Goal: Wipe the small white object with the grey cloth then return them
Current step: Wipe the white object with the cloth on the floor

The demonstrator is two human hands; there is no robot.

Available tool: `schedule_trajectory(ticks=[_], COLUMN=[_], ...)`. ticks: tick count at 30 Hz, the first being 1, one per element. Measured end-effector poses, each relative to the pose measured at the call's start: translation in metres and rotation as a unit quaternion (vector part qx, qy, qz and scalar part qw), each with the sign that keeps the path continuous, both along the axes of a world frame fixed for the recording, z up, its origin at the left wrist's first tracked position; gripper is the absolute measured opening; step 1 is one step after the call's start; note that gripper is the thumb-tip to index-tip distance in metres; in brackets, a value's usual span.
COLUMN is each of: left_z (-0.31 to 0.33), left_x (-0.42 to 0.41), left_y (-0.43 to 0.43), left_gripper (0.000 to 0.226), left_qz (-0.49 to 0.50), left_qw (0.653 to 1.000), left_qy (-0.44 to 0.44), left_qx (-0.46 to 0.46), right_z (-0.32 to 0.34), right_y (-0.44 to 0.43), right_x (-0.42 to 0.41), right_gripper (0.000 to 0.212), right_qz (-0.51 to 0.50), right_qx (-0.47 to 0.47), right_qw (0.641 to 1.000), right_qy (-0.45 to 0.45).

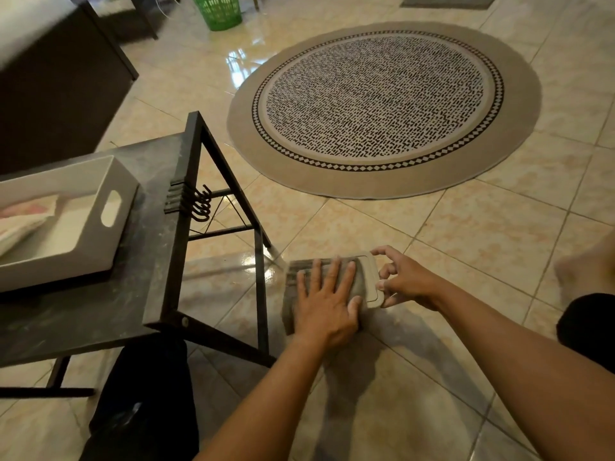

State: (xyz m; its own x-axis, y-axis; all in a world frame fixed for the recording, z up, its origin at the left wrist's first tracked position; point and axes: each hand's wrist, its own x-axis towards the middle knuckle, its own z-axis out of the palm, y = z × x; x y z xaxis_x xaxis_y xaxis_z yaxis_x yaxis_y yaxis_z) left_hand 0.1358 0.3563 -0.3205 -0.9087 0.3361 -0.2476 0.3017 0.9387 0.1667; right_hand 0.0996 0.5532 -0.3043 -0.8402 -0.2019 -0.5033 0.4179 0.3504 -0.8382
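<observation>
A small white flat object (370,281) with rounded corners is held in the air over the tiled floor, right of the table. My right hand (404,281) grips its right edge with fingers and thumb. The grey cloth (289,311) lies over most of the object's top. My left hand (327,301) presses flat on the cloth with fingers spread. Only the object's right strip shows; the rest is hidden under cloth and hand.
A dark table (100,311) with a black metal frame and side hooks stands at the left, carrying a white tray (109,181) with a folded cloth (23,221) inside. A round patterned rug (382,108) lies on the floor beyond. A green basket (219,11) stands far back.
</observation>
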Motion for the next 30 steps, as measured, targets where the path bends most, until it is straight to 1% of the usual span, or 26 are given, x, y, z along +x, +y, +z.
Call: schedule_trajectory(ticks=[3, 9, 13, 17, 22, 25, 30], left_z=[-0.002, -0.006, -0.007, -0.004, -0.008, -0.006, -0.010], left_x=[0.002, 0.002, -0.004, -0.012, -0.007, -0.018, -0.001], left_y=[0.022, 0.017, 0.025, 0.030, 0.022, 0.024, 0.013], left_gripper=[0.065, 0.063, 0.059, 0.058, 0.057, 0.056, 0.058], left_qz=[-0.036, -0.038, -0.089, -0.070, -0.125, -0.093, 0.034], left_qw=[0.999, 0.999, 0.996, 0.997, 0.991, 0.995, 0.998], left_qy=[0.009, 0.023, 0.027, 0.029, 0.044, 0.047, 0.053], left_qx=[0.009, -0.001, 0.004, 0.007, -0.001, 0.007, 0.003], right_z=[0.001, 0.003, 0.003, 0.004, 0.005, 0.007, 0.004], right_y=[0.000, 0.006, 0.005, 0.004, 0.003, 0.001, 0.002], right_x=[0.002, 0.002, 0.001, 0.000, 0.004, 0.003, 0.006], right_gripper=[0.068, 0.079, 0.079, 0.078, 0.079, 0.076, 0.076], right_qz=[0.006, 0.016, 0.020, 0.010, 0.012, 0.003, -0.007], right_qx=[-0.001, -0.030, -0.042, -0.059, -0.052, -0.063, -0.045], right_qw=[1.000, 0.999, 0.998, 0.998, 0.998, 0.997, 0.998], right_qy=[-0.006, -0.029, -0.029, -0.034, -0.035, -0.036, -0.031])
